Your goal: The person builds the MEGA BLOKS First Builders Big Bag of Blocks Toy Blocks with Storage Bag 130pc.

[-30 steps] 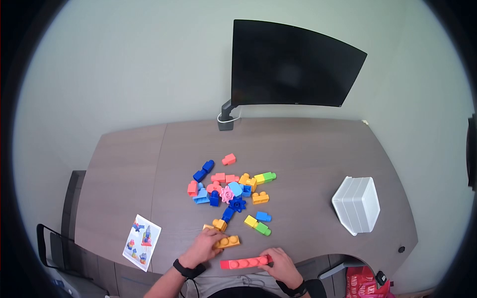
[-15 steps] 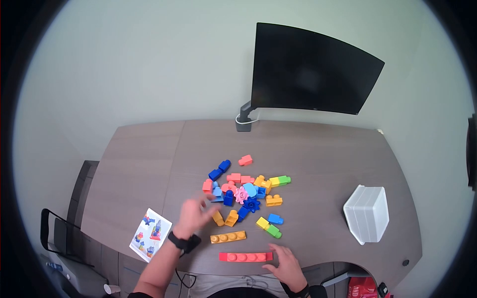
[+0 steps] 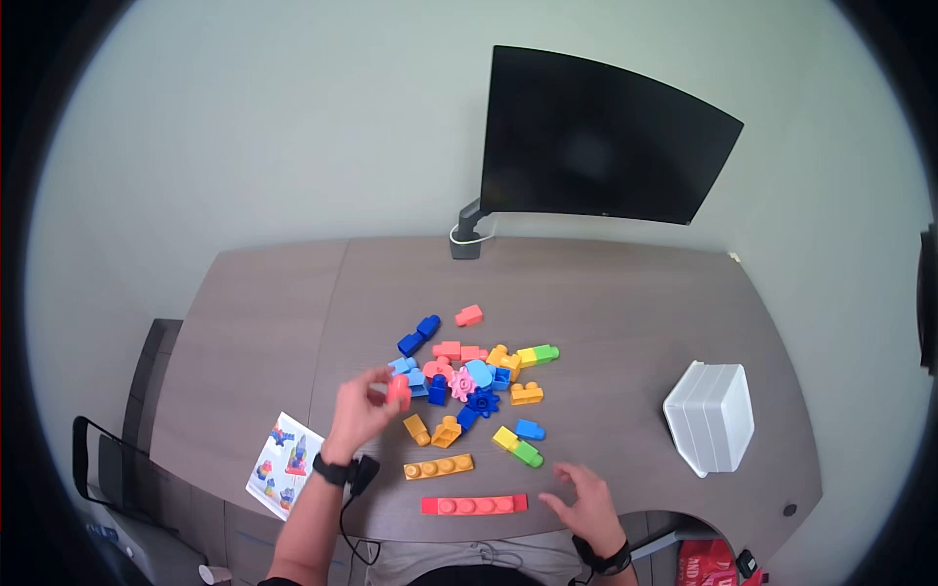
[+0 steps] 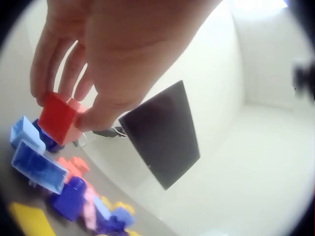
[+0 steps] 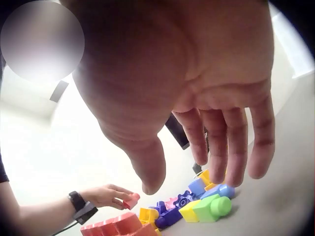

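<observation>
My left hand (image 3: 360, 414) pinches a coral-red toy building block (image 3: 399, 393) between thumb and fingers at the left side of the block pile. In the left wrist view the block's hollow red underside (image 4: 56, 119) faces the camera, above light-blue blocks (image 4: 38, 164). My right hand (image 3: 589, 508) hovers relaxed near the front edge, fingers spread and holding nothing. Left of it lies a long red block (image 3: 476, 505) with a row of studs. Behind that sits a long orange block (image 3: 439, 467). Two smaller orange blocks (image 3: 447, 432) lie between it and the pile.
A pink gear (image 3: 462, 384) and a dark-blue gear (image 3: 483, 402) lie among the piled blocks. Yellow-and-green joined blocks (image 3: 518, 446) are to the right. A picture sheet (image 3: 283, 464) lies at the left, a white bin (image 3: 710, 418) at the right. A monitor (image 3: 611, 137) stands behind.
My left hand let go of the long orange block, moved up to the pile and picked up a coral-red block. My right hand released the long red block and drew off to the right.
</observation>
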Demonstrator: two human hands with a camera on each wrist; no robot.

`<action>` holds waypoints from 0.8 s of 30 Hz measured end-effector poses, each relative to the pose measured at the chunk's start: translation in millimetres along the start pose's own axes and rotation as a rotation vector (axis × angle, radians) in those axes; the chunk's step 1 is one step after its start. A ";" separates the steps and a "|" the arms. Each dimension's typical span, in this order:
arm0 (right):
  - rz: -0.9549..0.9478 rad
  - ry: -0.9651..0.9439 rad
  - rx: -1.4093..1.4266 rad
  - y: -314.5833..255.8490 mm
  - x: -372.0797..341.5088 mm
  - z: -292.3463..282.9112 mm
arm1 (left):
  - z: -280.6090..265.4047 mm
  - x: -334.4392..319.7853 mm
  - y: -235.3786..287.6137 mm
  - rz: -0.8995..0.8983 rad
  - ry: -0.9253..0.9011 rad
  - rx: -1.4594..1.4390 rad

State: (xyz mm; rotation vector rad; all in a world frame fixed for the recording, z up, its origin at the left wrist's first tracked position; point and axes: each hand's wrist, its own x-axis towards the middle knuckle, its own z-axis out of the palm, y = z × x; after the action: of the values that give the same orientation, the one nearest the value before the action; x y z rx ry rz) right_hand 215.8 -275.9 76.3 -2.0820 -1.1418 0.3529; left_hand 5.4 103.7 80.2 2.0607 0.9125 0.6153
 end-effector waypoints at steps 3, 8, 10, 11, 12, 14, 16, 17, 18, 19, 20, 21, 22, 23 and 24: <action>-0.131 -0.039 -0.035 -12.0 50.1 -11.3 | -5.7 -55.2 4.1 0.007 -0.075 -0.128; -0.324 0.010 -0.177 -14.8 139.8 19.9 | 16.6 -112.2 -11.3 0.011 -0.056 -0.202; -0.348 0.013 -0.217 -22.2 177.4 42.4 | 24.2 -122.6 -18.2 0.045 -0.021 -0.151; -0.350 -0.003 -0.235 -24.3 196.5 54.0 | 23.9 -125.4 -13.8 0.022 -0.021 -0.148; -0.351 -0.017 -0.255 -25.5 213.8 65.6 | 24.8 -127.7 -14.4 0.047 -0.019 -0.130; -0.309 -0.027 -0.378 -26.2 245.2 88.3 | 27.3 -129.7 -18.7 0.108 -0.022 -0.091; -0.255 -0.047 -0.490 -23.6 270.1 108.1 | 28.0 -129.3 -20.7 0.108 -0.037 -0.073; -0.223 -0.067 -0.541 -21.3 279.8 116.7 | 28.7 -129.7 -22.1 0.107 -0.047 -0.065; -0.189 -0.086 -0.592 -18.0 287.1 124.3 | 29.9 -130.4 -24.0 0.111 -0.043 -0.074; -0.175 -0.094 -0.603 -15.7 292.4 130.4 | 31.2 -130.8 -26.1 0.116 -0.041 -0.082; -0.159 -0.102 -0.614 -12.5 296.6 135.7 | 32.8 -131.0 -27.8 0.120 -0.039 -0.091; -0.143 -0.110 -0.626 -7.9 299.5 140.0 | 34.4 -131.1 -29.3 0.112 -0.044 -0.077; -0.158 -0.114 -0.597 -5.8 301.3 141.1 | 36.0 -131.6 -30.7 0.103 -0.050 -0.063; -0.170 -0.119 -0.569 -3.2 303.0 141.6 | 37.7 -132.7 -32.1 0.094 -0.058 -0.049; -0.182 -0.123 -0.540 -0.5 304.1 141.9 | 40.2 -133.5 -33.3 0.087 -0.053 -0.043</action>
State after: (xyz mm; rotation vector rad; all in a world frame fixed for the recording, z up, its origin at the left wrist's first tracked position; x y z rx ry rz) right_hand 311.6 38.2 7.5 -2.4079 -1.6269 0.0874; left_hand -63.9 -3.6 15.2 2.0771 0.7763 0.6180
